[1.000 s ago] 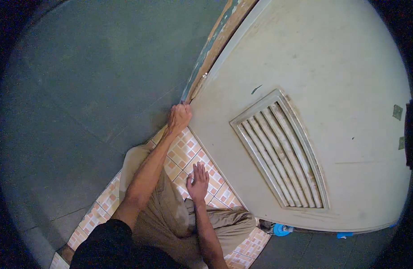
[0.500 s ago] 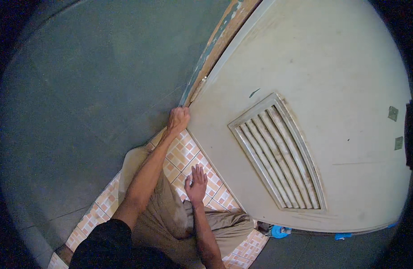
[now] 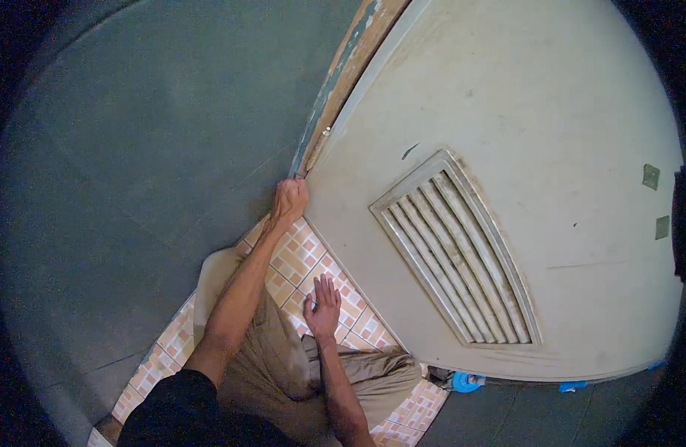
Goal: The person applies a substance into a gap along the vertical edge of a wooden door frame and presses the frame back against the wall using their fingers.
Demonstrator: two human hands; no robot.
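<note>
My left hand (image 3: 289, 200) reaches to the lower corner where the wooden door frame (image 3: 329, 104) meets the pale door (image 3: 507, 112). Its fingers are curled closed there, and whatever they hold, if anything, is hidden. My right hand (image 3: 324, 305) is empty, with its fingers stretched out. It hovers over or rests on the orange and white tiled floor (image 3: 286, 262) between my legs; I cannot tell which. A slatted vent (image 3: 458, 261) is set into the door. Just above my left hand, a small pale fitting (image 3: 326, 132) shows on the edge of the frame.
A dark grey wall (image 3: 149, 149) rises on the left, up to the frame with its peeling paint. Beyond the door's lower edge, a blue object (image 3: 468, 382) lies on the floor. Two small grey-green patches (image 3: 650, 176) mark the door at the far right.
The whole scene has shifted slightly to the left in the view. My left hand remains at the base of the frame, closed, and my right hand is still spread over the tiles.
</note>
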